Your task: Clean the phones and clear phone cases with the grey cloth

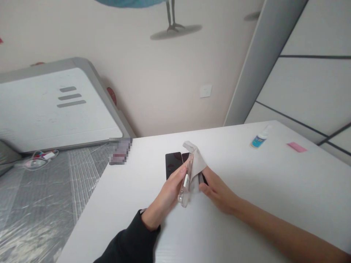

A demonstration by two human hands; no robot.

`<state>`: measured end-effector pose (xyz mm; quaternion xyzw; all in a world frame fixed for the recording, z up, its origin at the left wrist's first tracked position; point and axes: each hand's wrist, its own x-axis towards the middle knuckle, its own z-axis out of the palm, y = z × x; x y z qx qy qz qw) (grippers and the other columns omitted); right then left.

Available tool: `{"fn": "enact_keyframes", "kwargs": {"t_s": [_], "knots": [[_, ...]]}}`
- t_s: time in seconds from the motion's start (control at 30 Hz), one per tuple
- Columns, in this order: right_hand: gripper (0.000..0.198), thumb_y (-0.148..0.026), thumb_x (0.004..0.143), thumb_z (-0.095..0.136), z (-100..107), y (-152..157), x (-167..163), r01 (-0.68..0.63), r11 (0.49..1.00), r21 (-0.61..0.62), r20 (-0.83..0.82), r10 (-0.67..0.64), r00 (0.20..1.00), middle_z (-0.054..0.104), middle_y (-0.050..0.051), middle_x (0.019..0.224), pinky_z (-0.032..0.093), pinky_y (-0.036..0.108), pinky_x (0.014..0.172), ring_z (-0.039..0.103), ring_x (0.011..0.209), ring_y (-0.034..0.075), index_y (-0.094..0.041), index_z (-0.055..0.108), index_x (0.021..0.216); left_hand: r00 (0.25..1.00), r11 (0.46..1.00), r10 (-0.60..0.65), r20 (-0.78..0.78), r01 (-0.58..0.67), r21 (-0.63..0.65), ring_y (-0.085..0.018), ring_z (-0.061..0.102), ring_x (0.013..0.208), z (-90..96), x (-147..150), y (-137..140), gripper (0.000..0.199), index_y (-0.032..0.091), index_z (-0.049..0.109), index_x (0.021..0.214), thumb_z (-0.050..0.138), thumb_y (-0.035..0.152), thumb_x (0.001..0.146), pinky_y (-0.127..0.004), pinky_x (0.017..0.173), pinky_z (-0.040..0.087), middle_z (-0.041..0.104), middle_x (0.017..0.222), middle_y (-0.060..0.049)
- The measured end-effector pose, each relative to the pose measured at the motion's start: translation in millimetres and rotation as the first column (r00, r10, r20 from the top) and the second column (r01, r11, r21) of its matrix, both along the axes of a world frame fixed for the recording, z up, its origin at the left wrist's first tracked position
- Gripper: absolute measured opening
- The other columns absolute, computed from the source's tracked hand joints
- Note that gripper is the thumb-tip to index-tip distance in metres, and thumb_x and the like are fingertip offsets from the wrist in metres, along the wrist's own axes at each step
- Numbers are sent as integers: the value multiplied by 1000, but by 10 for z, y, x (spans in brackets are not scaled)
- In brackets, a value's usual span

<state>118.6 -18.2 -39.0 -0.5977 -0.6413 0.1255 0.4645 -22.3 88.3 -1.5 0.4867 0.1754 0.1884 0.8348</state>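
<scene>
My left hand (pixel 172 185) is wrapped round a clear phone case (pixel 185 187), held on edge above the white table (pixel 131 219). Against the case's right side hangs a thin white wipe (pixel 198 164), which my right hand (pixel 218 191) grips; its fingers are partly hidden behind the wipe. A dark strip shows beside the right thumb, but I cannot make out what it is. Just beyond my left hand, a black phone (pixel 173 162) lies flat on the table. Another dark flat thing (pixel 185 157) lies beside it, mostly covered by my hands and the wipe.
A small white bottle with a blue label (pixel 258 140) stands at the back right, near a pink flat piece (pixel 296 147). At the table's left edge lies a blurred-out item (pixel 120 151). A grey-white bed end (pixel 55 109) and cables (pixel 41 159) are beyond the left edge.
</scene>
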Motion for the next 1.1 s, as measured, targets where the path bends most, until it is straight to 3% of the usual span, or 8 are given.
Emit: {"fn": "enact_keyframes", "kwargs": {"t_s": [0.1, 0.2, 0.4, 0.57, 0.67, 0.77, 0.9, 1.1], "knots": [[73, -65, 103, 16, 52, 4, -67, -67, 997, -45, -224, 55, 973, 55, 18, 149, 41, 49, 116, 49, 142, 29, -19, 26, 159, 987, 994, 102, -127, -96, 49, -14, 64, 80, -44, -13, 46, 58, 23, 61, 141, 73, 43, 88, -23, 69, 49, 70, 115, -6], [72, -44, 105, -8, 165, 62, -115, -131, 990, -53, -379, 101, 920, 71, 16, 125, 46, 48, 110, 64, 126, 27, -16, 36, 154, 967, 978, 210, -148, -209, 17, -4, 49, 52, -99, -14, 97, 91, 28, 45, 152, 88, 26, 72, -19, 47, 35, 67, 97, 2], [71, -29, 104, -3, 267, 161, 1, -28, 999, 37, -531, 43, 847, 78, 15, 104, 49, 52, 107, 71, 111, 29, -11, 55, 140, 981, 968, 189, -53, -195, -161, -16, 68, 80, -48, 28, 119, 59, 12, 63, 131, 83, 22, 77, -23, 72, 53, 69, 88, -5], [61, -54, 103, 26, -3, 105, 149, -6, 991, 134, -657, 93, 748, 72, 17, 125, 55, 50, 101, 69, 116, 32, -18, 51, 145, 971, 944, 210, -110, -231, -234, -29, 69, 111, 34, 8, 85, 72, 25, 36, 155, 67, 21, 90, -36, 78, 59, 70, 123, -13], [65, -62, 100, 39, -101, 16, 139, 12, 993, 114, -486, 45, 873, 63, 17, 140, 51, 51, 107, 61, 130, 33, -23, 40, 152, 988, 959, 130, -79, -145, -244, -33, 65, 120, 28, -10, 68, 77, 24, 25, 160, 61, 21, 93, -41, 82, 59, 65, 136, -19], [62, -54, 103, 42, -76, -32, 94, -23, 999, 33, -63, 25, 998, 55, 20, 149, 38, 58, 117, 49, 141, 34, -20, 38, 154, 999, 964, 45, -25, -50, -261, -30, 68, 113, -20, -19, 44, 70, 22, 34, 157, 62, 27, 93, -37, 80, 59, 66, 134, -18], [75, -63, 99, 46, 31, 5, 35, -71, 997, -41, 356, 81, 931, 47, 24, 155, 14, 70, 121, 34, 150, 39, -14, 38, 155, 999, 971, -40, 24, 45, -236, -27, 69, 104, -88, -17, 10, 55, 22, 57, 143, 65, 43, 93, -32, 78, 57, 69, 129, -14], [61, -68, 94, 51, 96, -13, -36, -131, 988, -79, 442, 153, 884, 61, 19, 143, 10, 67, 124, 49, 140, 36, -19, 67, 126, 992, 975, 69, -108, -90, -203, -29, 66, 108, -122, 15, 4, 59, 19, 61, 137, 66, 55, 89, -33, 78, 56, 70, 125, -13]]}}
